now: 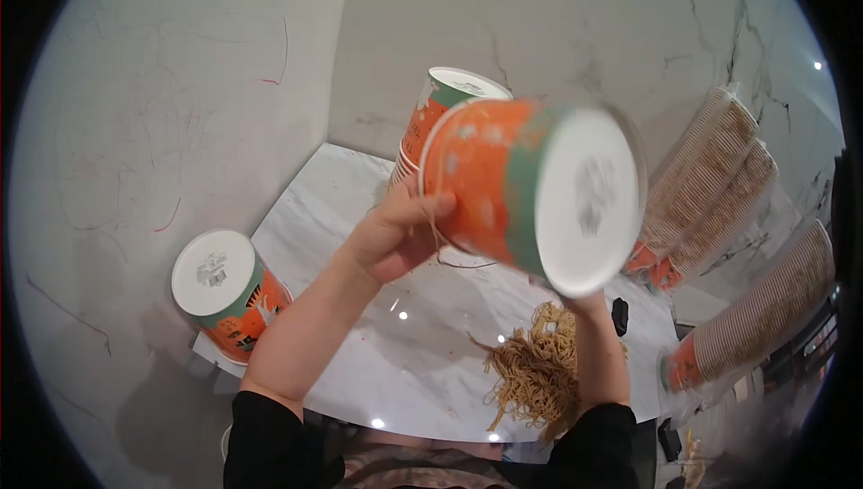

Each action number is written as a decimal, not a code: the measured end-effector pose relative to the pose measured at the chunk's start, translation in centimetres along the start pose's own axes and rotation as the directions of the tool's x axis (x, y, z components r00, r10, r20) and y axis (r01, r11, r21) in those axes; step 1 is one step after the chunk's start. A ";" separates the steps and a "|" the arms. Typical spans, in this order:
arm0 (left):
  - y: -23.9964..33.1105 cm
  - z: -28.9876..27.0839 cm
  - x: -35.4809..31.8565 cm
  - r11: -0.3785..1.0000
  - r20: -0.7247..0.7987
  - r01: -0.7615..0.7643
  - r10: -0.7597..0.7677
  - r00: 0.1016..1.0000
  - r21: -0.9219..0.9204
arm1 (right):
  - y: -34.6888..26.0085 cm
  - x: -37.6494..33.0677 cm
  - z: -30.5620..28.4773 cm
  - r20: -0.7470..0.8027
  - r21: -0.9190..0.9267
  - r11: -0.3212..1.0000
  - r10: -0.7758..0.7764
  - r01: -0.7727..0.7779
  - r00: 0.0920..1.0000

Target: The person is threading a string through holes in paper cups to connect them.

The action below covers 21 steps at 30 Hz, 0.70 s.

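Note:
My left hand (404,233) grips a large orange and green paper bucket (481,179) near its rim. The bucket is held up and tilted on its side, its white base (589,201) turned toward the right. A thin brown string runs along the rim by my left fingers and trails below it. My right hand (580,300) is behind the bucket's base; only its wrist side shows, with the fingers hidden. Below it, a tangled heap of tan strings (535,377) lies on the marbled white table (387,354).
Behind the held bucket stands an upside-down stack of similar buckets (467,83). Another upside-down bucket (216,278) sits at the table's left edge. Tall plastic-wrapped stacks of paper buckets (692,183) lean at the right, near a small black object (620,316). Walls close off the back and left.

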<state>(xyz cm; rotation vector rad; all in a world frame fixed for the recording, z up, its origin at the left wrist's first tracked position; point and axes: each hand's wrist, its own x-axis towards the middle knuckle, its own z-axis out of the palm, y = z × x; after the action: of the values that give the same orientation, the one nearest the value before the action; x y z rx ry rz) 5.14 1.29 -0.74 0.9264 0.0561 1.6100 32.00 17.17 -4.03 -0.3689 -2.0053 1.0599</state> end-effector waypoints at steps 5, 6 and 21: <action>2.2 -0.1 0.1 0.995 -0.313 -0.097 0.095 0.945 0.009 | -8.1 10.5 5.9 -0.050 -0.005 0.956 -0.294 0.294 0.955; 2.9 -0.4 0.1 0.992 -0.349 -0.094 0.060 0.935 -0.080 | -8.6 12.3 6.6 -0.084 -0.028 0.919 -0.395 0.394 0.915; 0.4 -3.3 1.1 0.929 -0.439 -0.352 0.271 0.857 -0.112 | -5.6 21.0 10.0 -0.302 -0.032 0.999 -0.001 -0.009 0.953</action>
<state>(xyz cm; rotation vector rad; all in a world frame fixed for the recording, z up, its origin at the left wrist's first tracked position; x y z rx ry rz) 2.93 3.59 -2.16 0.4430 0.0487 2.0614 11.75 20.43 8.40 -0.5209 -1.7495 0.9125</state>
